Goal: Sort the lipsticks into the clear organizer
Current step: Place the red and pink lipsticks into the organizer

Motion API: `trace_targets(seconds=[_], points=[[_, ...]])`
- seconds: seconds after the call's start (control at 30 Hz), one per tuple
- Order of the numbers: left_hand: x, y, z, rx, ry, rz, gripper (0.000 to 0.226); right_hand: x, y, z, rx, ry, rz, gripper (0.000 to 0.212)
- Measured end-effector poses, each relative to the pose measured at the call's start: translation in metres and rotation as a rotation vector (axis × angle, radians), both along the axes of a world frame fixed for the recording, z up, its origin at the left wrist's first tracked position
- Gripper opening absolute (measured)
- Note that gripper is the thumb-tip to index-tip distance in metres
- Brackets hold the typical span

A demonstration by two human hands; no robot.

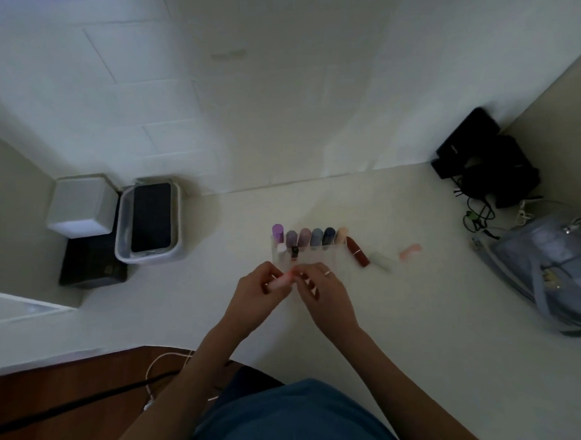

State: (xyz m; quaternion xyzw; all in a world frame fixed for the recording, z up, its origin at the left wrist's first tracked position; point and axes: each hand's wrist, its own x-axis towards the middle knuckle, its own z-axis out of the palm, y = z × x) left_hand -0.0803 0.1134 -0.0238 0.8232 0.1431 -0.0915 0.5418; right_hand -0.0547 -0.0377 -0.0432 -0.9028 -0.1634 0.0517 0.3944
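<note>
Presently both hands meet over the pale worktop [417, 314]. Left hand [257, 295] fingers pinch a pale pink lipstick [279, 282]; right hand [324, 291] fingers pinch its far end, a ring on one finger. Just beyond the fingertips stands the clear organizer [308, 255], a row of purple, mauve, grey-blue, navy and peach lipsticks [311, 237] upright in its back slots. Right of the fingers lie a dark red lipstick [357, 251], a pale green one [384, 262] and a pink one [410, 251], apart from each other.
</note>
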Motion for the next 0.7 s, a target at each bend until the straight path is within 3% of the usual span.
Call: trace_targets(seconds=[0.1, 0.23, 0.3, 0.5, 0.6, 0.7], points=[[0.003, -0.002, 0.001, -0.002, -0.006, -0.047, 0.013, 0.001, -0.016, 0.0, 0.0, -0.005, -0.141, 0.02], [0.006, -0.01, 0.006, 0.028, 0.02, -0.101, 0.03, 0.018, -0.047, 0.001, 0.086, 0.011, -0.472, 0.016], [0.005, -0.015, 0.009, 0.042, 0.013, -0.12, 0.03, 0.029, -0.062, -0.005, 0.022, -0.015, -0.522, 0.018], [0.003, -0.015, 0.016, 0.011, -0.021, -0.021, 0.04, 0.063, -0.074, -0.021, -0.326, 0.086, -0.302, 0.038], [0.002, -0.01, 0.018, -0.124, 0.041, 0.097, 0.044, 0.076, -0.07, -0.025, -0.44, 0.024, -0.199, 0.035], [-0.001, -0.002, 0.018, -0.136, 0.049, 0.171, 0.043, 0.083, -0.062, -0.029, -0.515, -0.019, -0.143, 0.023]])
